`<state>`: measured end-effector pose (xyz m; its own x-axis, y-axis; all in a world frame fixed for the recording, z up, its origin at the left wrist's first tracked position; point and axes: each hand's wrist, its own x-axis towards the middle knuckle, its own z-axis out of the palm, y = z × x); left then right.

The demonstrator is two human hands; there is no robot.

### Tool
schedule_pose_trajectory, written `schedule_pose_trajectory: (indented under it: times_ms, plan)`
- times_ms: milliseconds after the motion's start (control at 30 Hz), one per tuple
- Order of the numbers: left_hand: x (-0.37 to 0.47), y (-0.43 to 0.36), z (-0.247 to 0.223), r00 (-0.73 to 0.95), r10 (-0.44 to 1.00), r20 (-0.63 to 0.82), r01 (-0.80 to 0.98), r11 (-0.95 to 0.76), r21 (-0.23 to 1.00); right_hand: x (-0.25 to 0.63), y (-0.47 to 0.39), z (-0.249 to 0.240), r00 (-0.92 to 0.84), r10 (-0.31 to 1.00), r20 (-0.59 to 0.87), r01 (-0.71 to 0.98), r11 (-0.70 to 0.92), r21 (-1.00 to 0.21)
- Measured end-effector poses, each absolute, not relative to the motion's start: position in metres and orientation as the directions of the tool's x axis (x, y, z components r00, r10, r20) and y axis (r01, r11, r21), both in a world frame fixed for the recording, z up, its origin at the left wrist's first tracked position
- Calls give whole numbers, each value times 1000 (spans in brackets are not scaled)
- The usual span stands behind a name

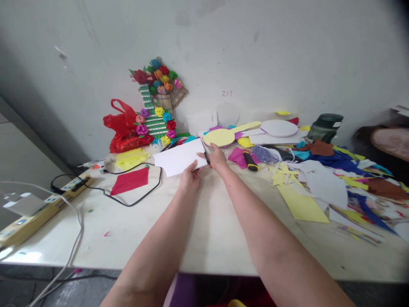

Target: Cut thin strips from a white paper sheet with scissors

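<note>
A sheet of white paper (pixel 179 157) lies tilted above the middle of the table. My left hand (pixel 191 175) is closed on its near edge, thumb on top and fingers underneath. Against the sheet's right end, my right hand (pixel 217 158) is closed around dark-handled scissors (pixel 206 158); their thin blades point away from me and are partly hard to make out. Just beyond the right hand rests a yellow oval paper piece (pixel 219 137) with a long handle-like strip.
A red cloth-like piece (pixel 130 181) and a black cable (pixel 140 199) lie left, near a power strip (pixel 47 213). Paper flowers (pixel 155 123) and a red plastic bag (pixel 123 132) stand behind. Scraps (pixel 327 181), a yellow-black tool (pixel 251 161) and a dark bottle (pixel 325 128) occupy the right.
</note>
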<state>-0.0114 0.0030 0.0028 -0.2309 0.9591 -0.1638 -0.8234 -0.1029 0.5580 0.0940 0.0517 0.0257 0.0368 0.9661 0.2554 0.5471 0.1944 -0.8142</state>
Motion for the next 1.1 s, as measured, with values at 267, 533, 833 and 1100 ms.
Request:
schedule_pose_trajectory:
  times_ms: [267, 533, 833, 1100]
  plan:
    - [-12, 2, 3, -216, 962, -165, -819, -86, 568, 95, 56, 23, -10, 977, 214, 498, 190, -846]
    - [-9, 1, 1, -216, 965, -148, -795, -86, 600, 103, 57, 29, -27, 974, 225, 476, 211, -854]
    - [-8, 2, 0, -229, 965, -128, -801, -112, 589, 102, 62, 25, -27, 969, 245, 501, 225, -835]
    - [-8, 0, 4, -231, 959, -164, -810, -96, 578, 99, 56, 31, 23, 965, 260, 550, 205, -809]
